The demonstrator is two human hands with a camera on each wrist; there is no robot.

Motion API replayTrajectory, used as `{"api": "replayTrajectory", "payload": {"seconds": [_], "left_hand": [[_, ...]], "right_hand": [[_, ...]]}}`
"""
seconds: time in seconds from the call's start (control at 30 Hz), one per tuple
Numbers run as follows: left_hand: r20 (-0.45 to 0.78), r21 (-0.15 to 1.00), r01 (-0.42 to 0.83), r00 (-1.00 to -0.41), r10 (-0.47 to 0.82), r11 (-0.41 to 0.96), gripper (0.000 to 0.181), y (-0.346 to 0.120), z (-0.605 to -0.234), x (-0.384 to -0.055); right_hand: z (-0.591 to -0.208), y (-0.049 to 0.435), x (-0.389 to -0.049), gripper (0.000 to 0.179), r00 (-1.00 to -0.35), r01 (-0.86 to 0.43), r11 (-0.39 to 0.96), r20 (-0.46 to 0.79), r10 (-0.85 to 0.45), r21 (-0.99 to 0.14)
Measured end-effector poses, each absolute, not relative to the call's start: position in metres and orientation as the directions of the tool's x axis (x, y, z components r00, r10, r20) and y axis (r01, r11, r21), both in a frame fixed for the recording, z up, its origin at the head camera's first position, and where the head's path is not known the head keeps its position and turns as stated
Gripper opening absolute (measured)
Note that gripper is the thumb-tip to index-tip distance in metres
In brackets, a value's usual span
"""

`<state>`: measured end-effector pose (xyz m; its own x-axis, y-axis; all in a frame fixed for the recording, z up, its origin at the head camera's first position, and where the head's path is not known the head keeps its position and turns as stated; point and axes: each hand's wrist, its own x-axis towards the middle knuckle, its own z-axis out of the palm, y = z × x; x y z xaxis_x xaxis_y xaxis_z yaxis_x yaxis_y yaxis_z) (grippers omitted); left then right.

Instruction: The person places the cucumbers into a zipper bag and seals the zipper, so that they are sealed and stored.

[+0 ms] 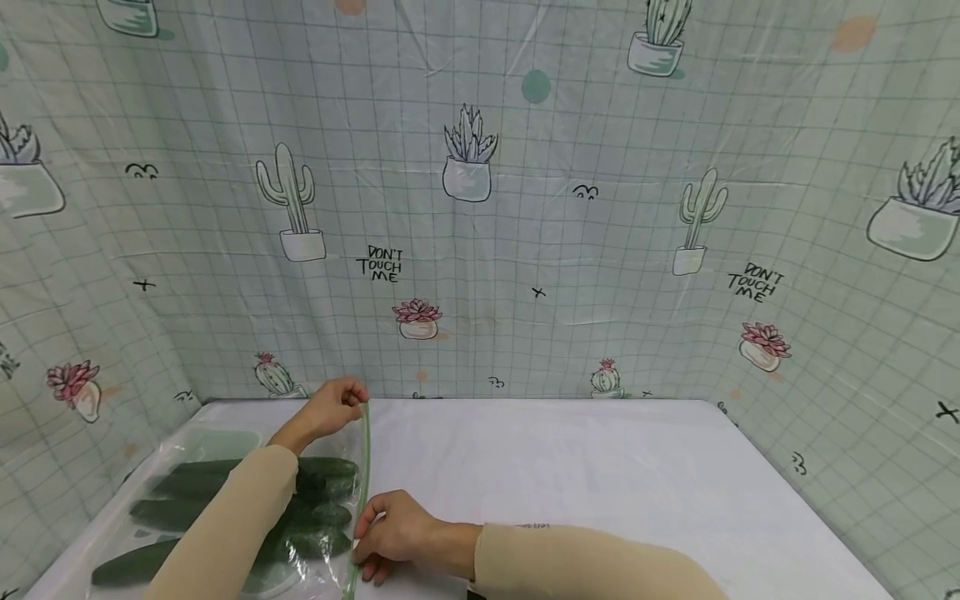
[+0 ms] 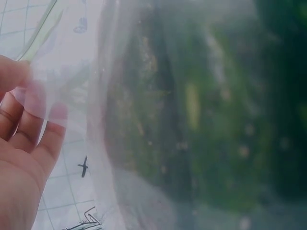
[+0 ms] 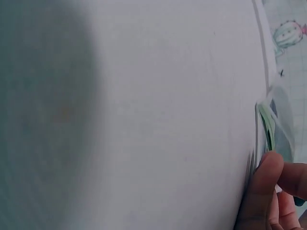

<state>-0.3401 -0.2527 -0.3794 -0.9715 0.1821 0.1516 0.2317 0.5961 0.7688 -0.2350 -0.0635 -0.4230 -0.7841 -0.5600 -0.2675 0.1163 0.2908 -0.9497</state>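
Note:
A clear zip bag [image 1: 330, 450] with a green zip strip [image 1: 365, 450] lies at the left of the table, several cucumbers [image 1: 165, 514] inside it. At the far end of the strip, my left hand [image 1: 330, 407] pinches the bag's corner between thumb and fingers; the left wrist view shows the film over its fingertips [image 2: 57, 112]. Nearer to me, my right hand [image 1: 401, 527] pinches the same strip, thumb against forefinger, as the right wrist view also shows the strip [image 3: 267, 125] there. My left forearm crosses over the bag and hides part of the cucumbers.
The white table [image 1: 570, 458] stretches to the right of the bag. A curtain [image 1: 480, 233] printed with cacti and a grid hangs behind the table and along both sides.

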Motion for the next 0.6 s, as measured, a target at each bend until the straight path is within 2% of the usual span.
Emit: {"api": "replayTrajectory", "payload": {"seconds": [0.43, 0.6], "left_hand": [[0.143, 0.766, 0.224, -0.973, 0.180, 0.602, 0.016, -0.253, -0.383, -0.343], [0.141, 0.769, 0.220, -0.974, 0.177, 0.600, 0.014, -0.252, -0.383, -0.342]], "right_hand": [[-0.422, -0.059, -0.215, 0.022, -0.743, 0.126, 0.326, -0.307, -0.594, -0.937], [-0.424, -0.058, -0.209, 0.020, -0.747, 0.103, 0.310, -0.280, -0.603, -0.945]]}}
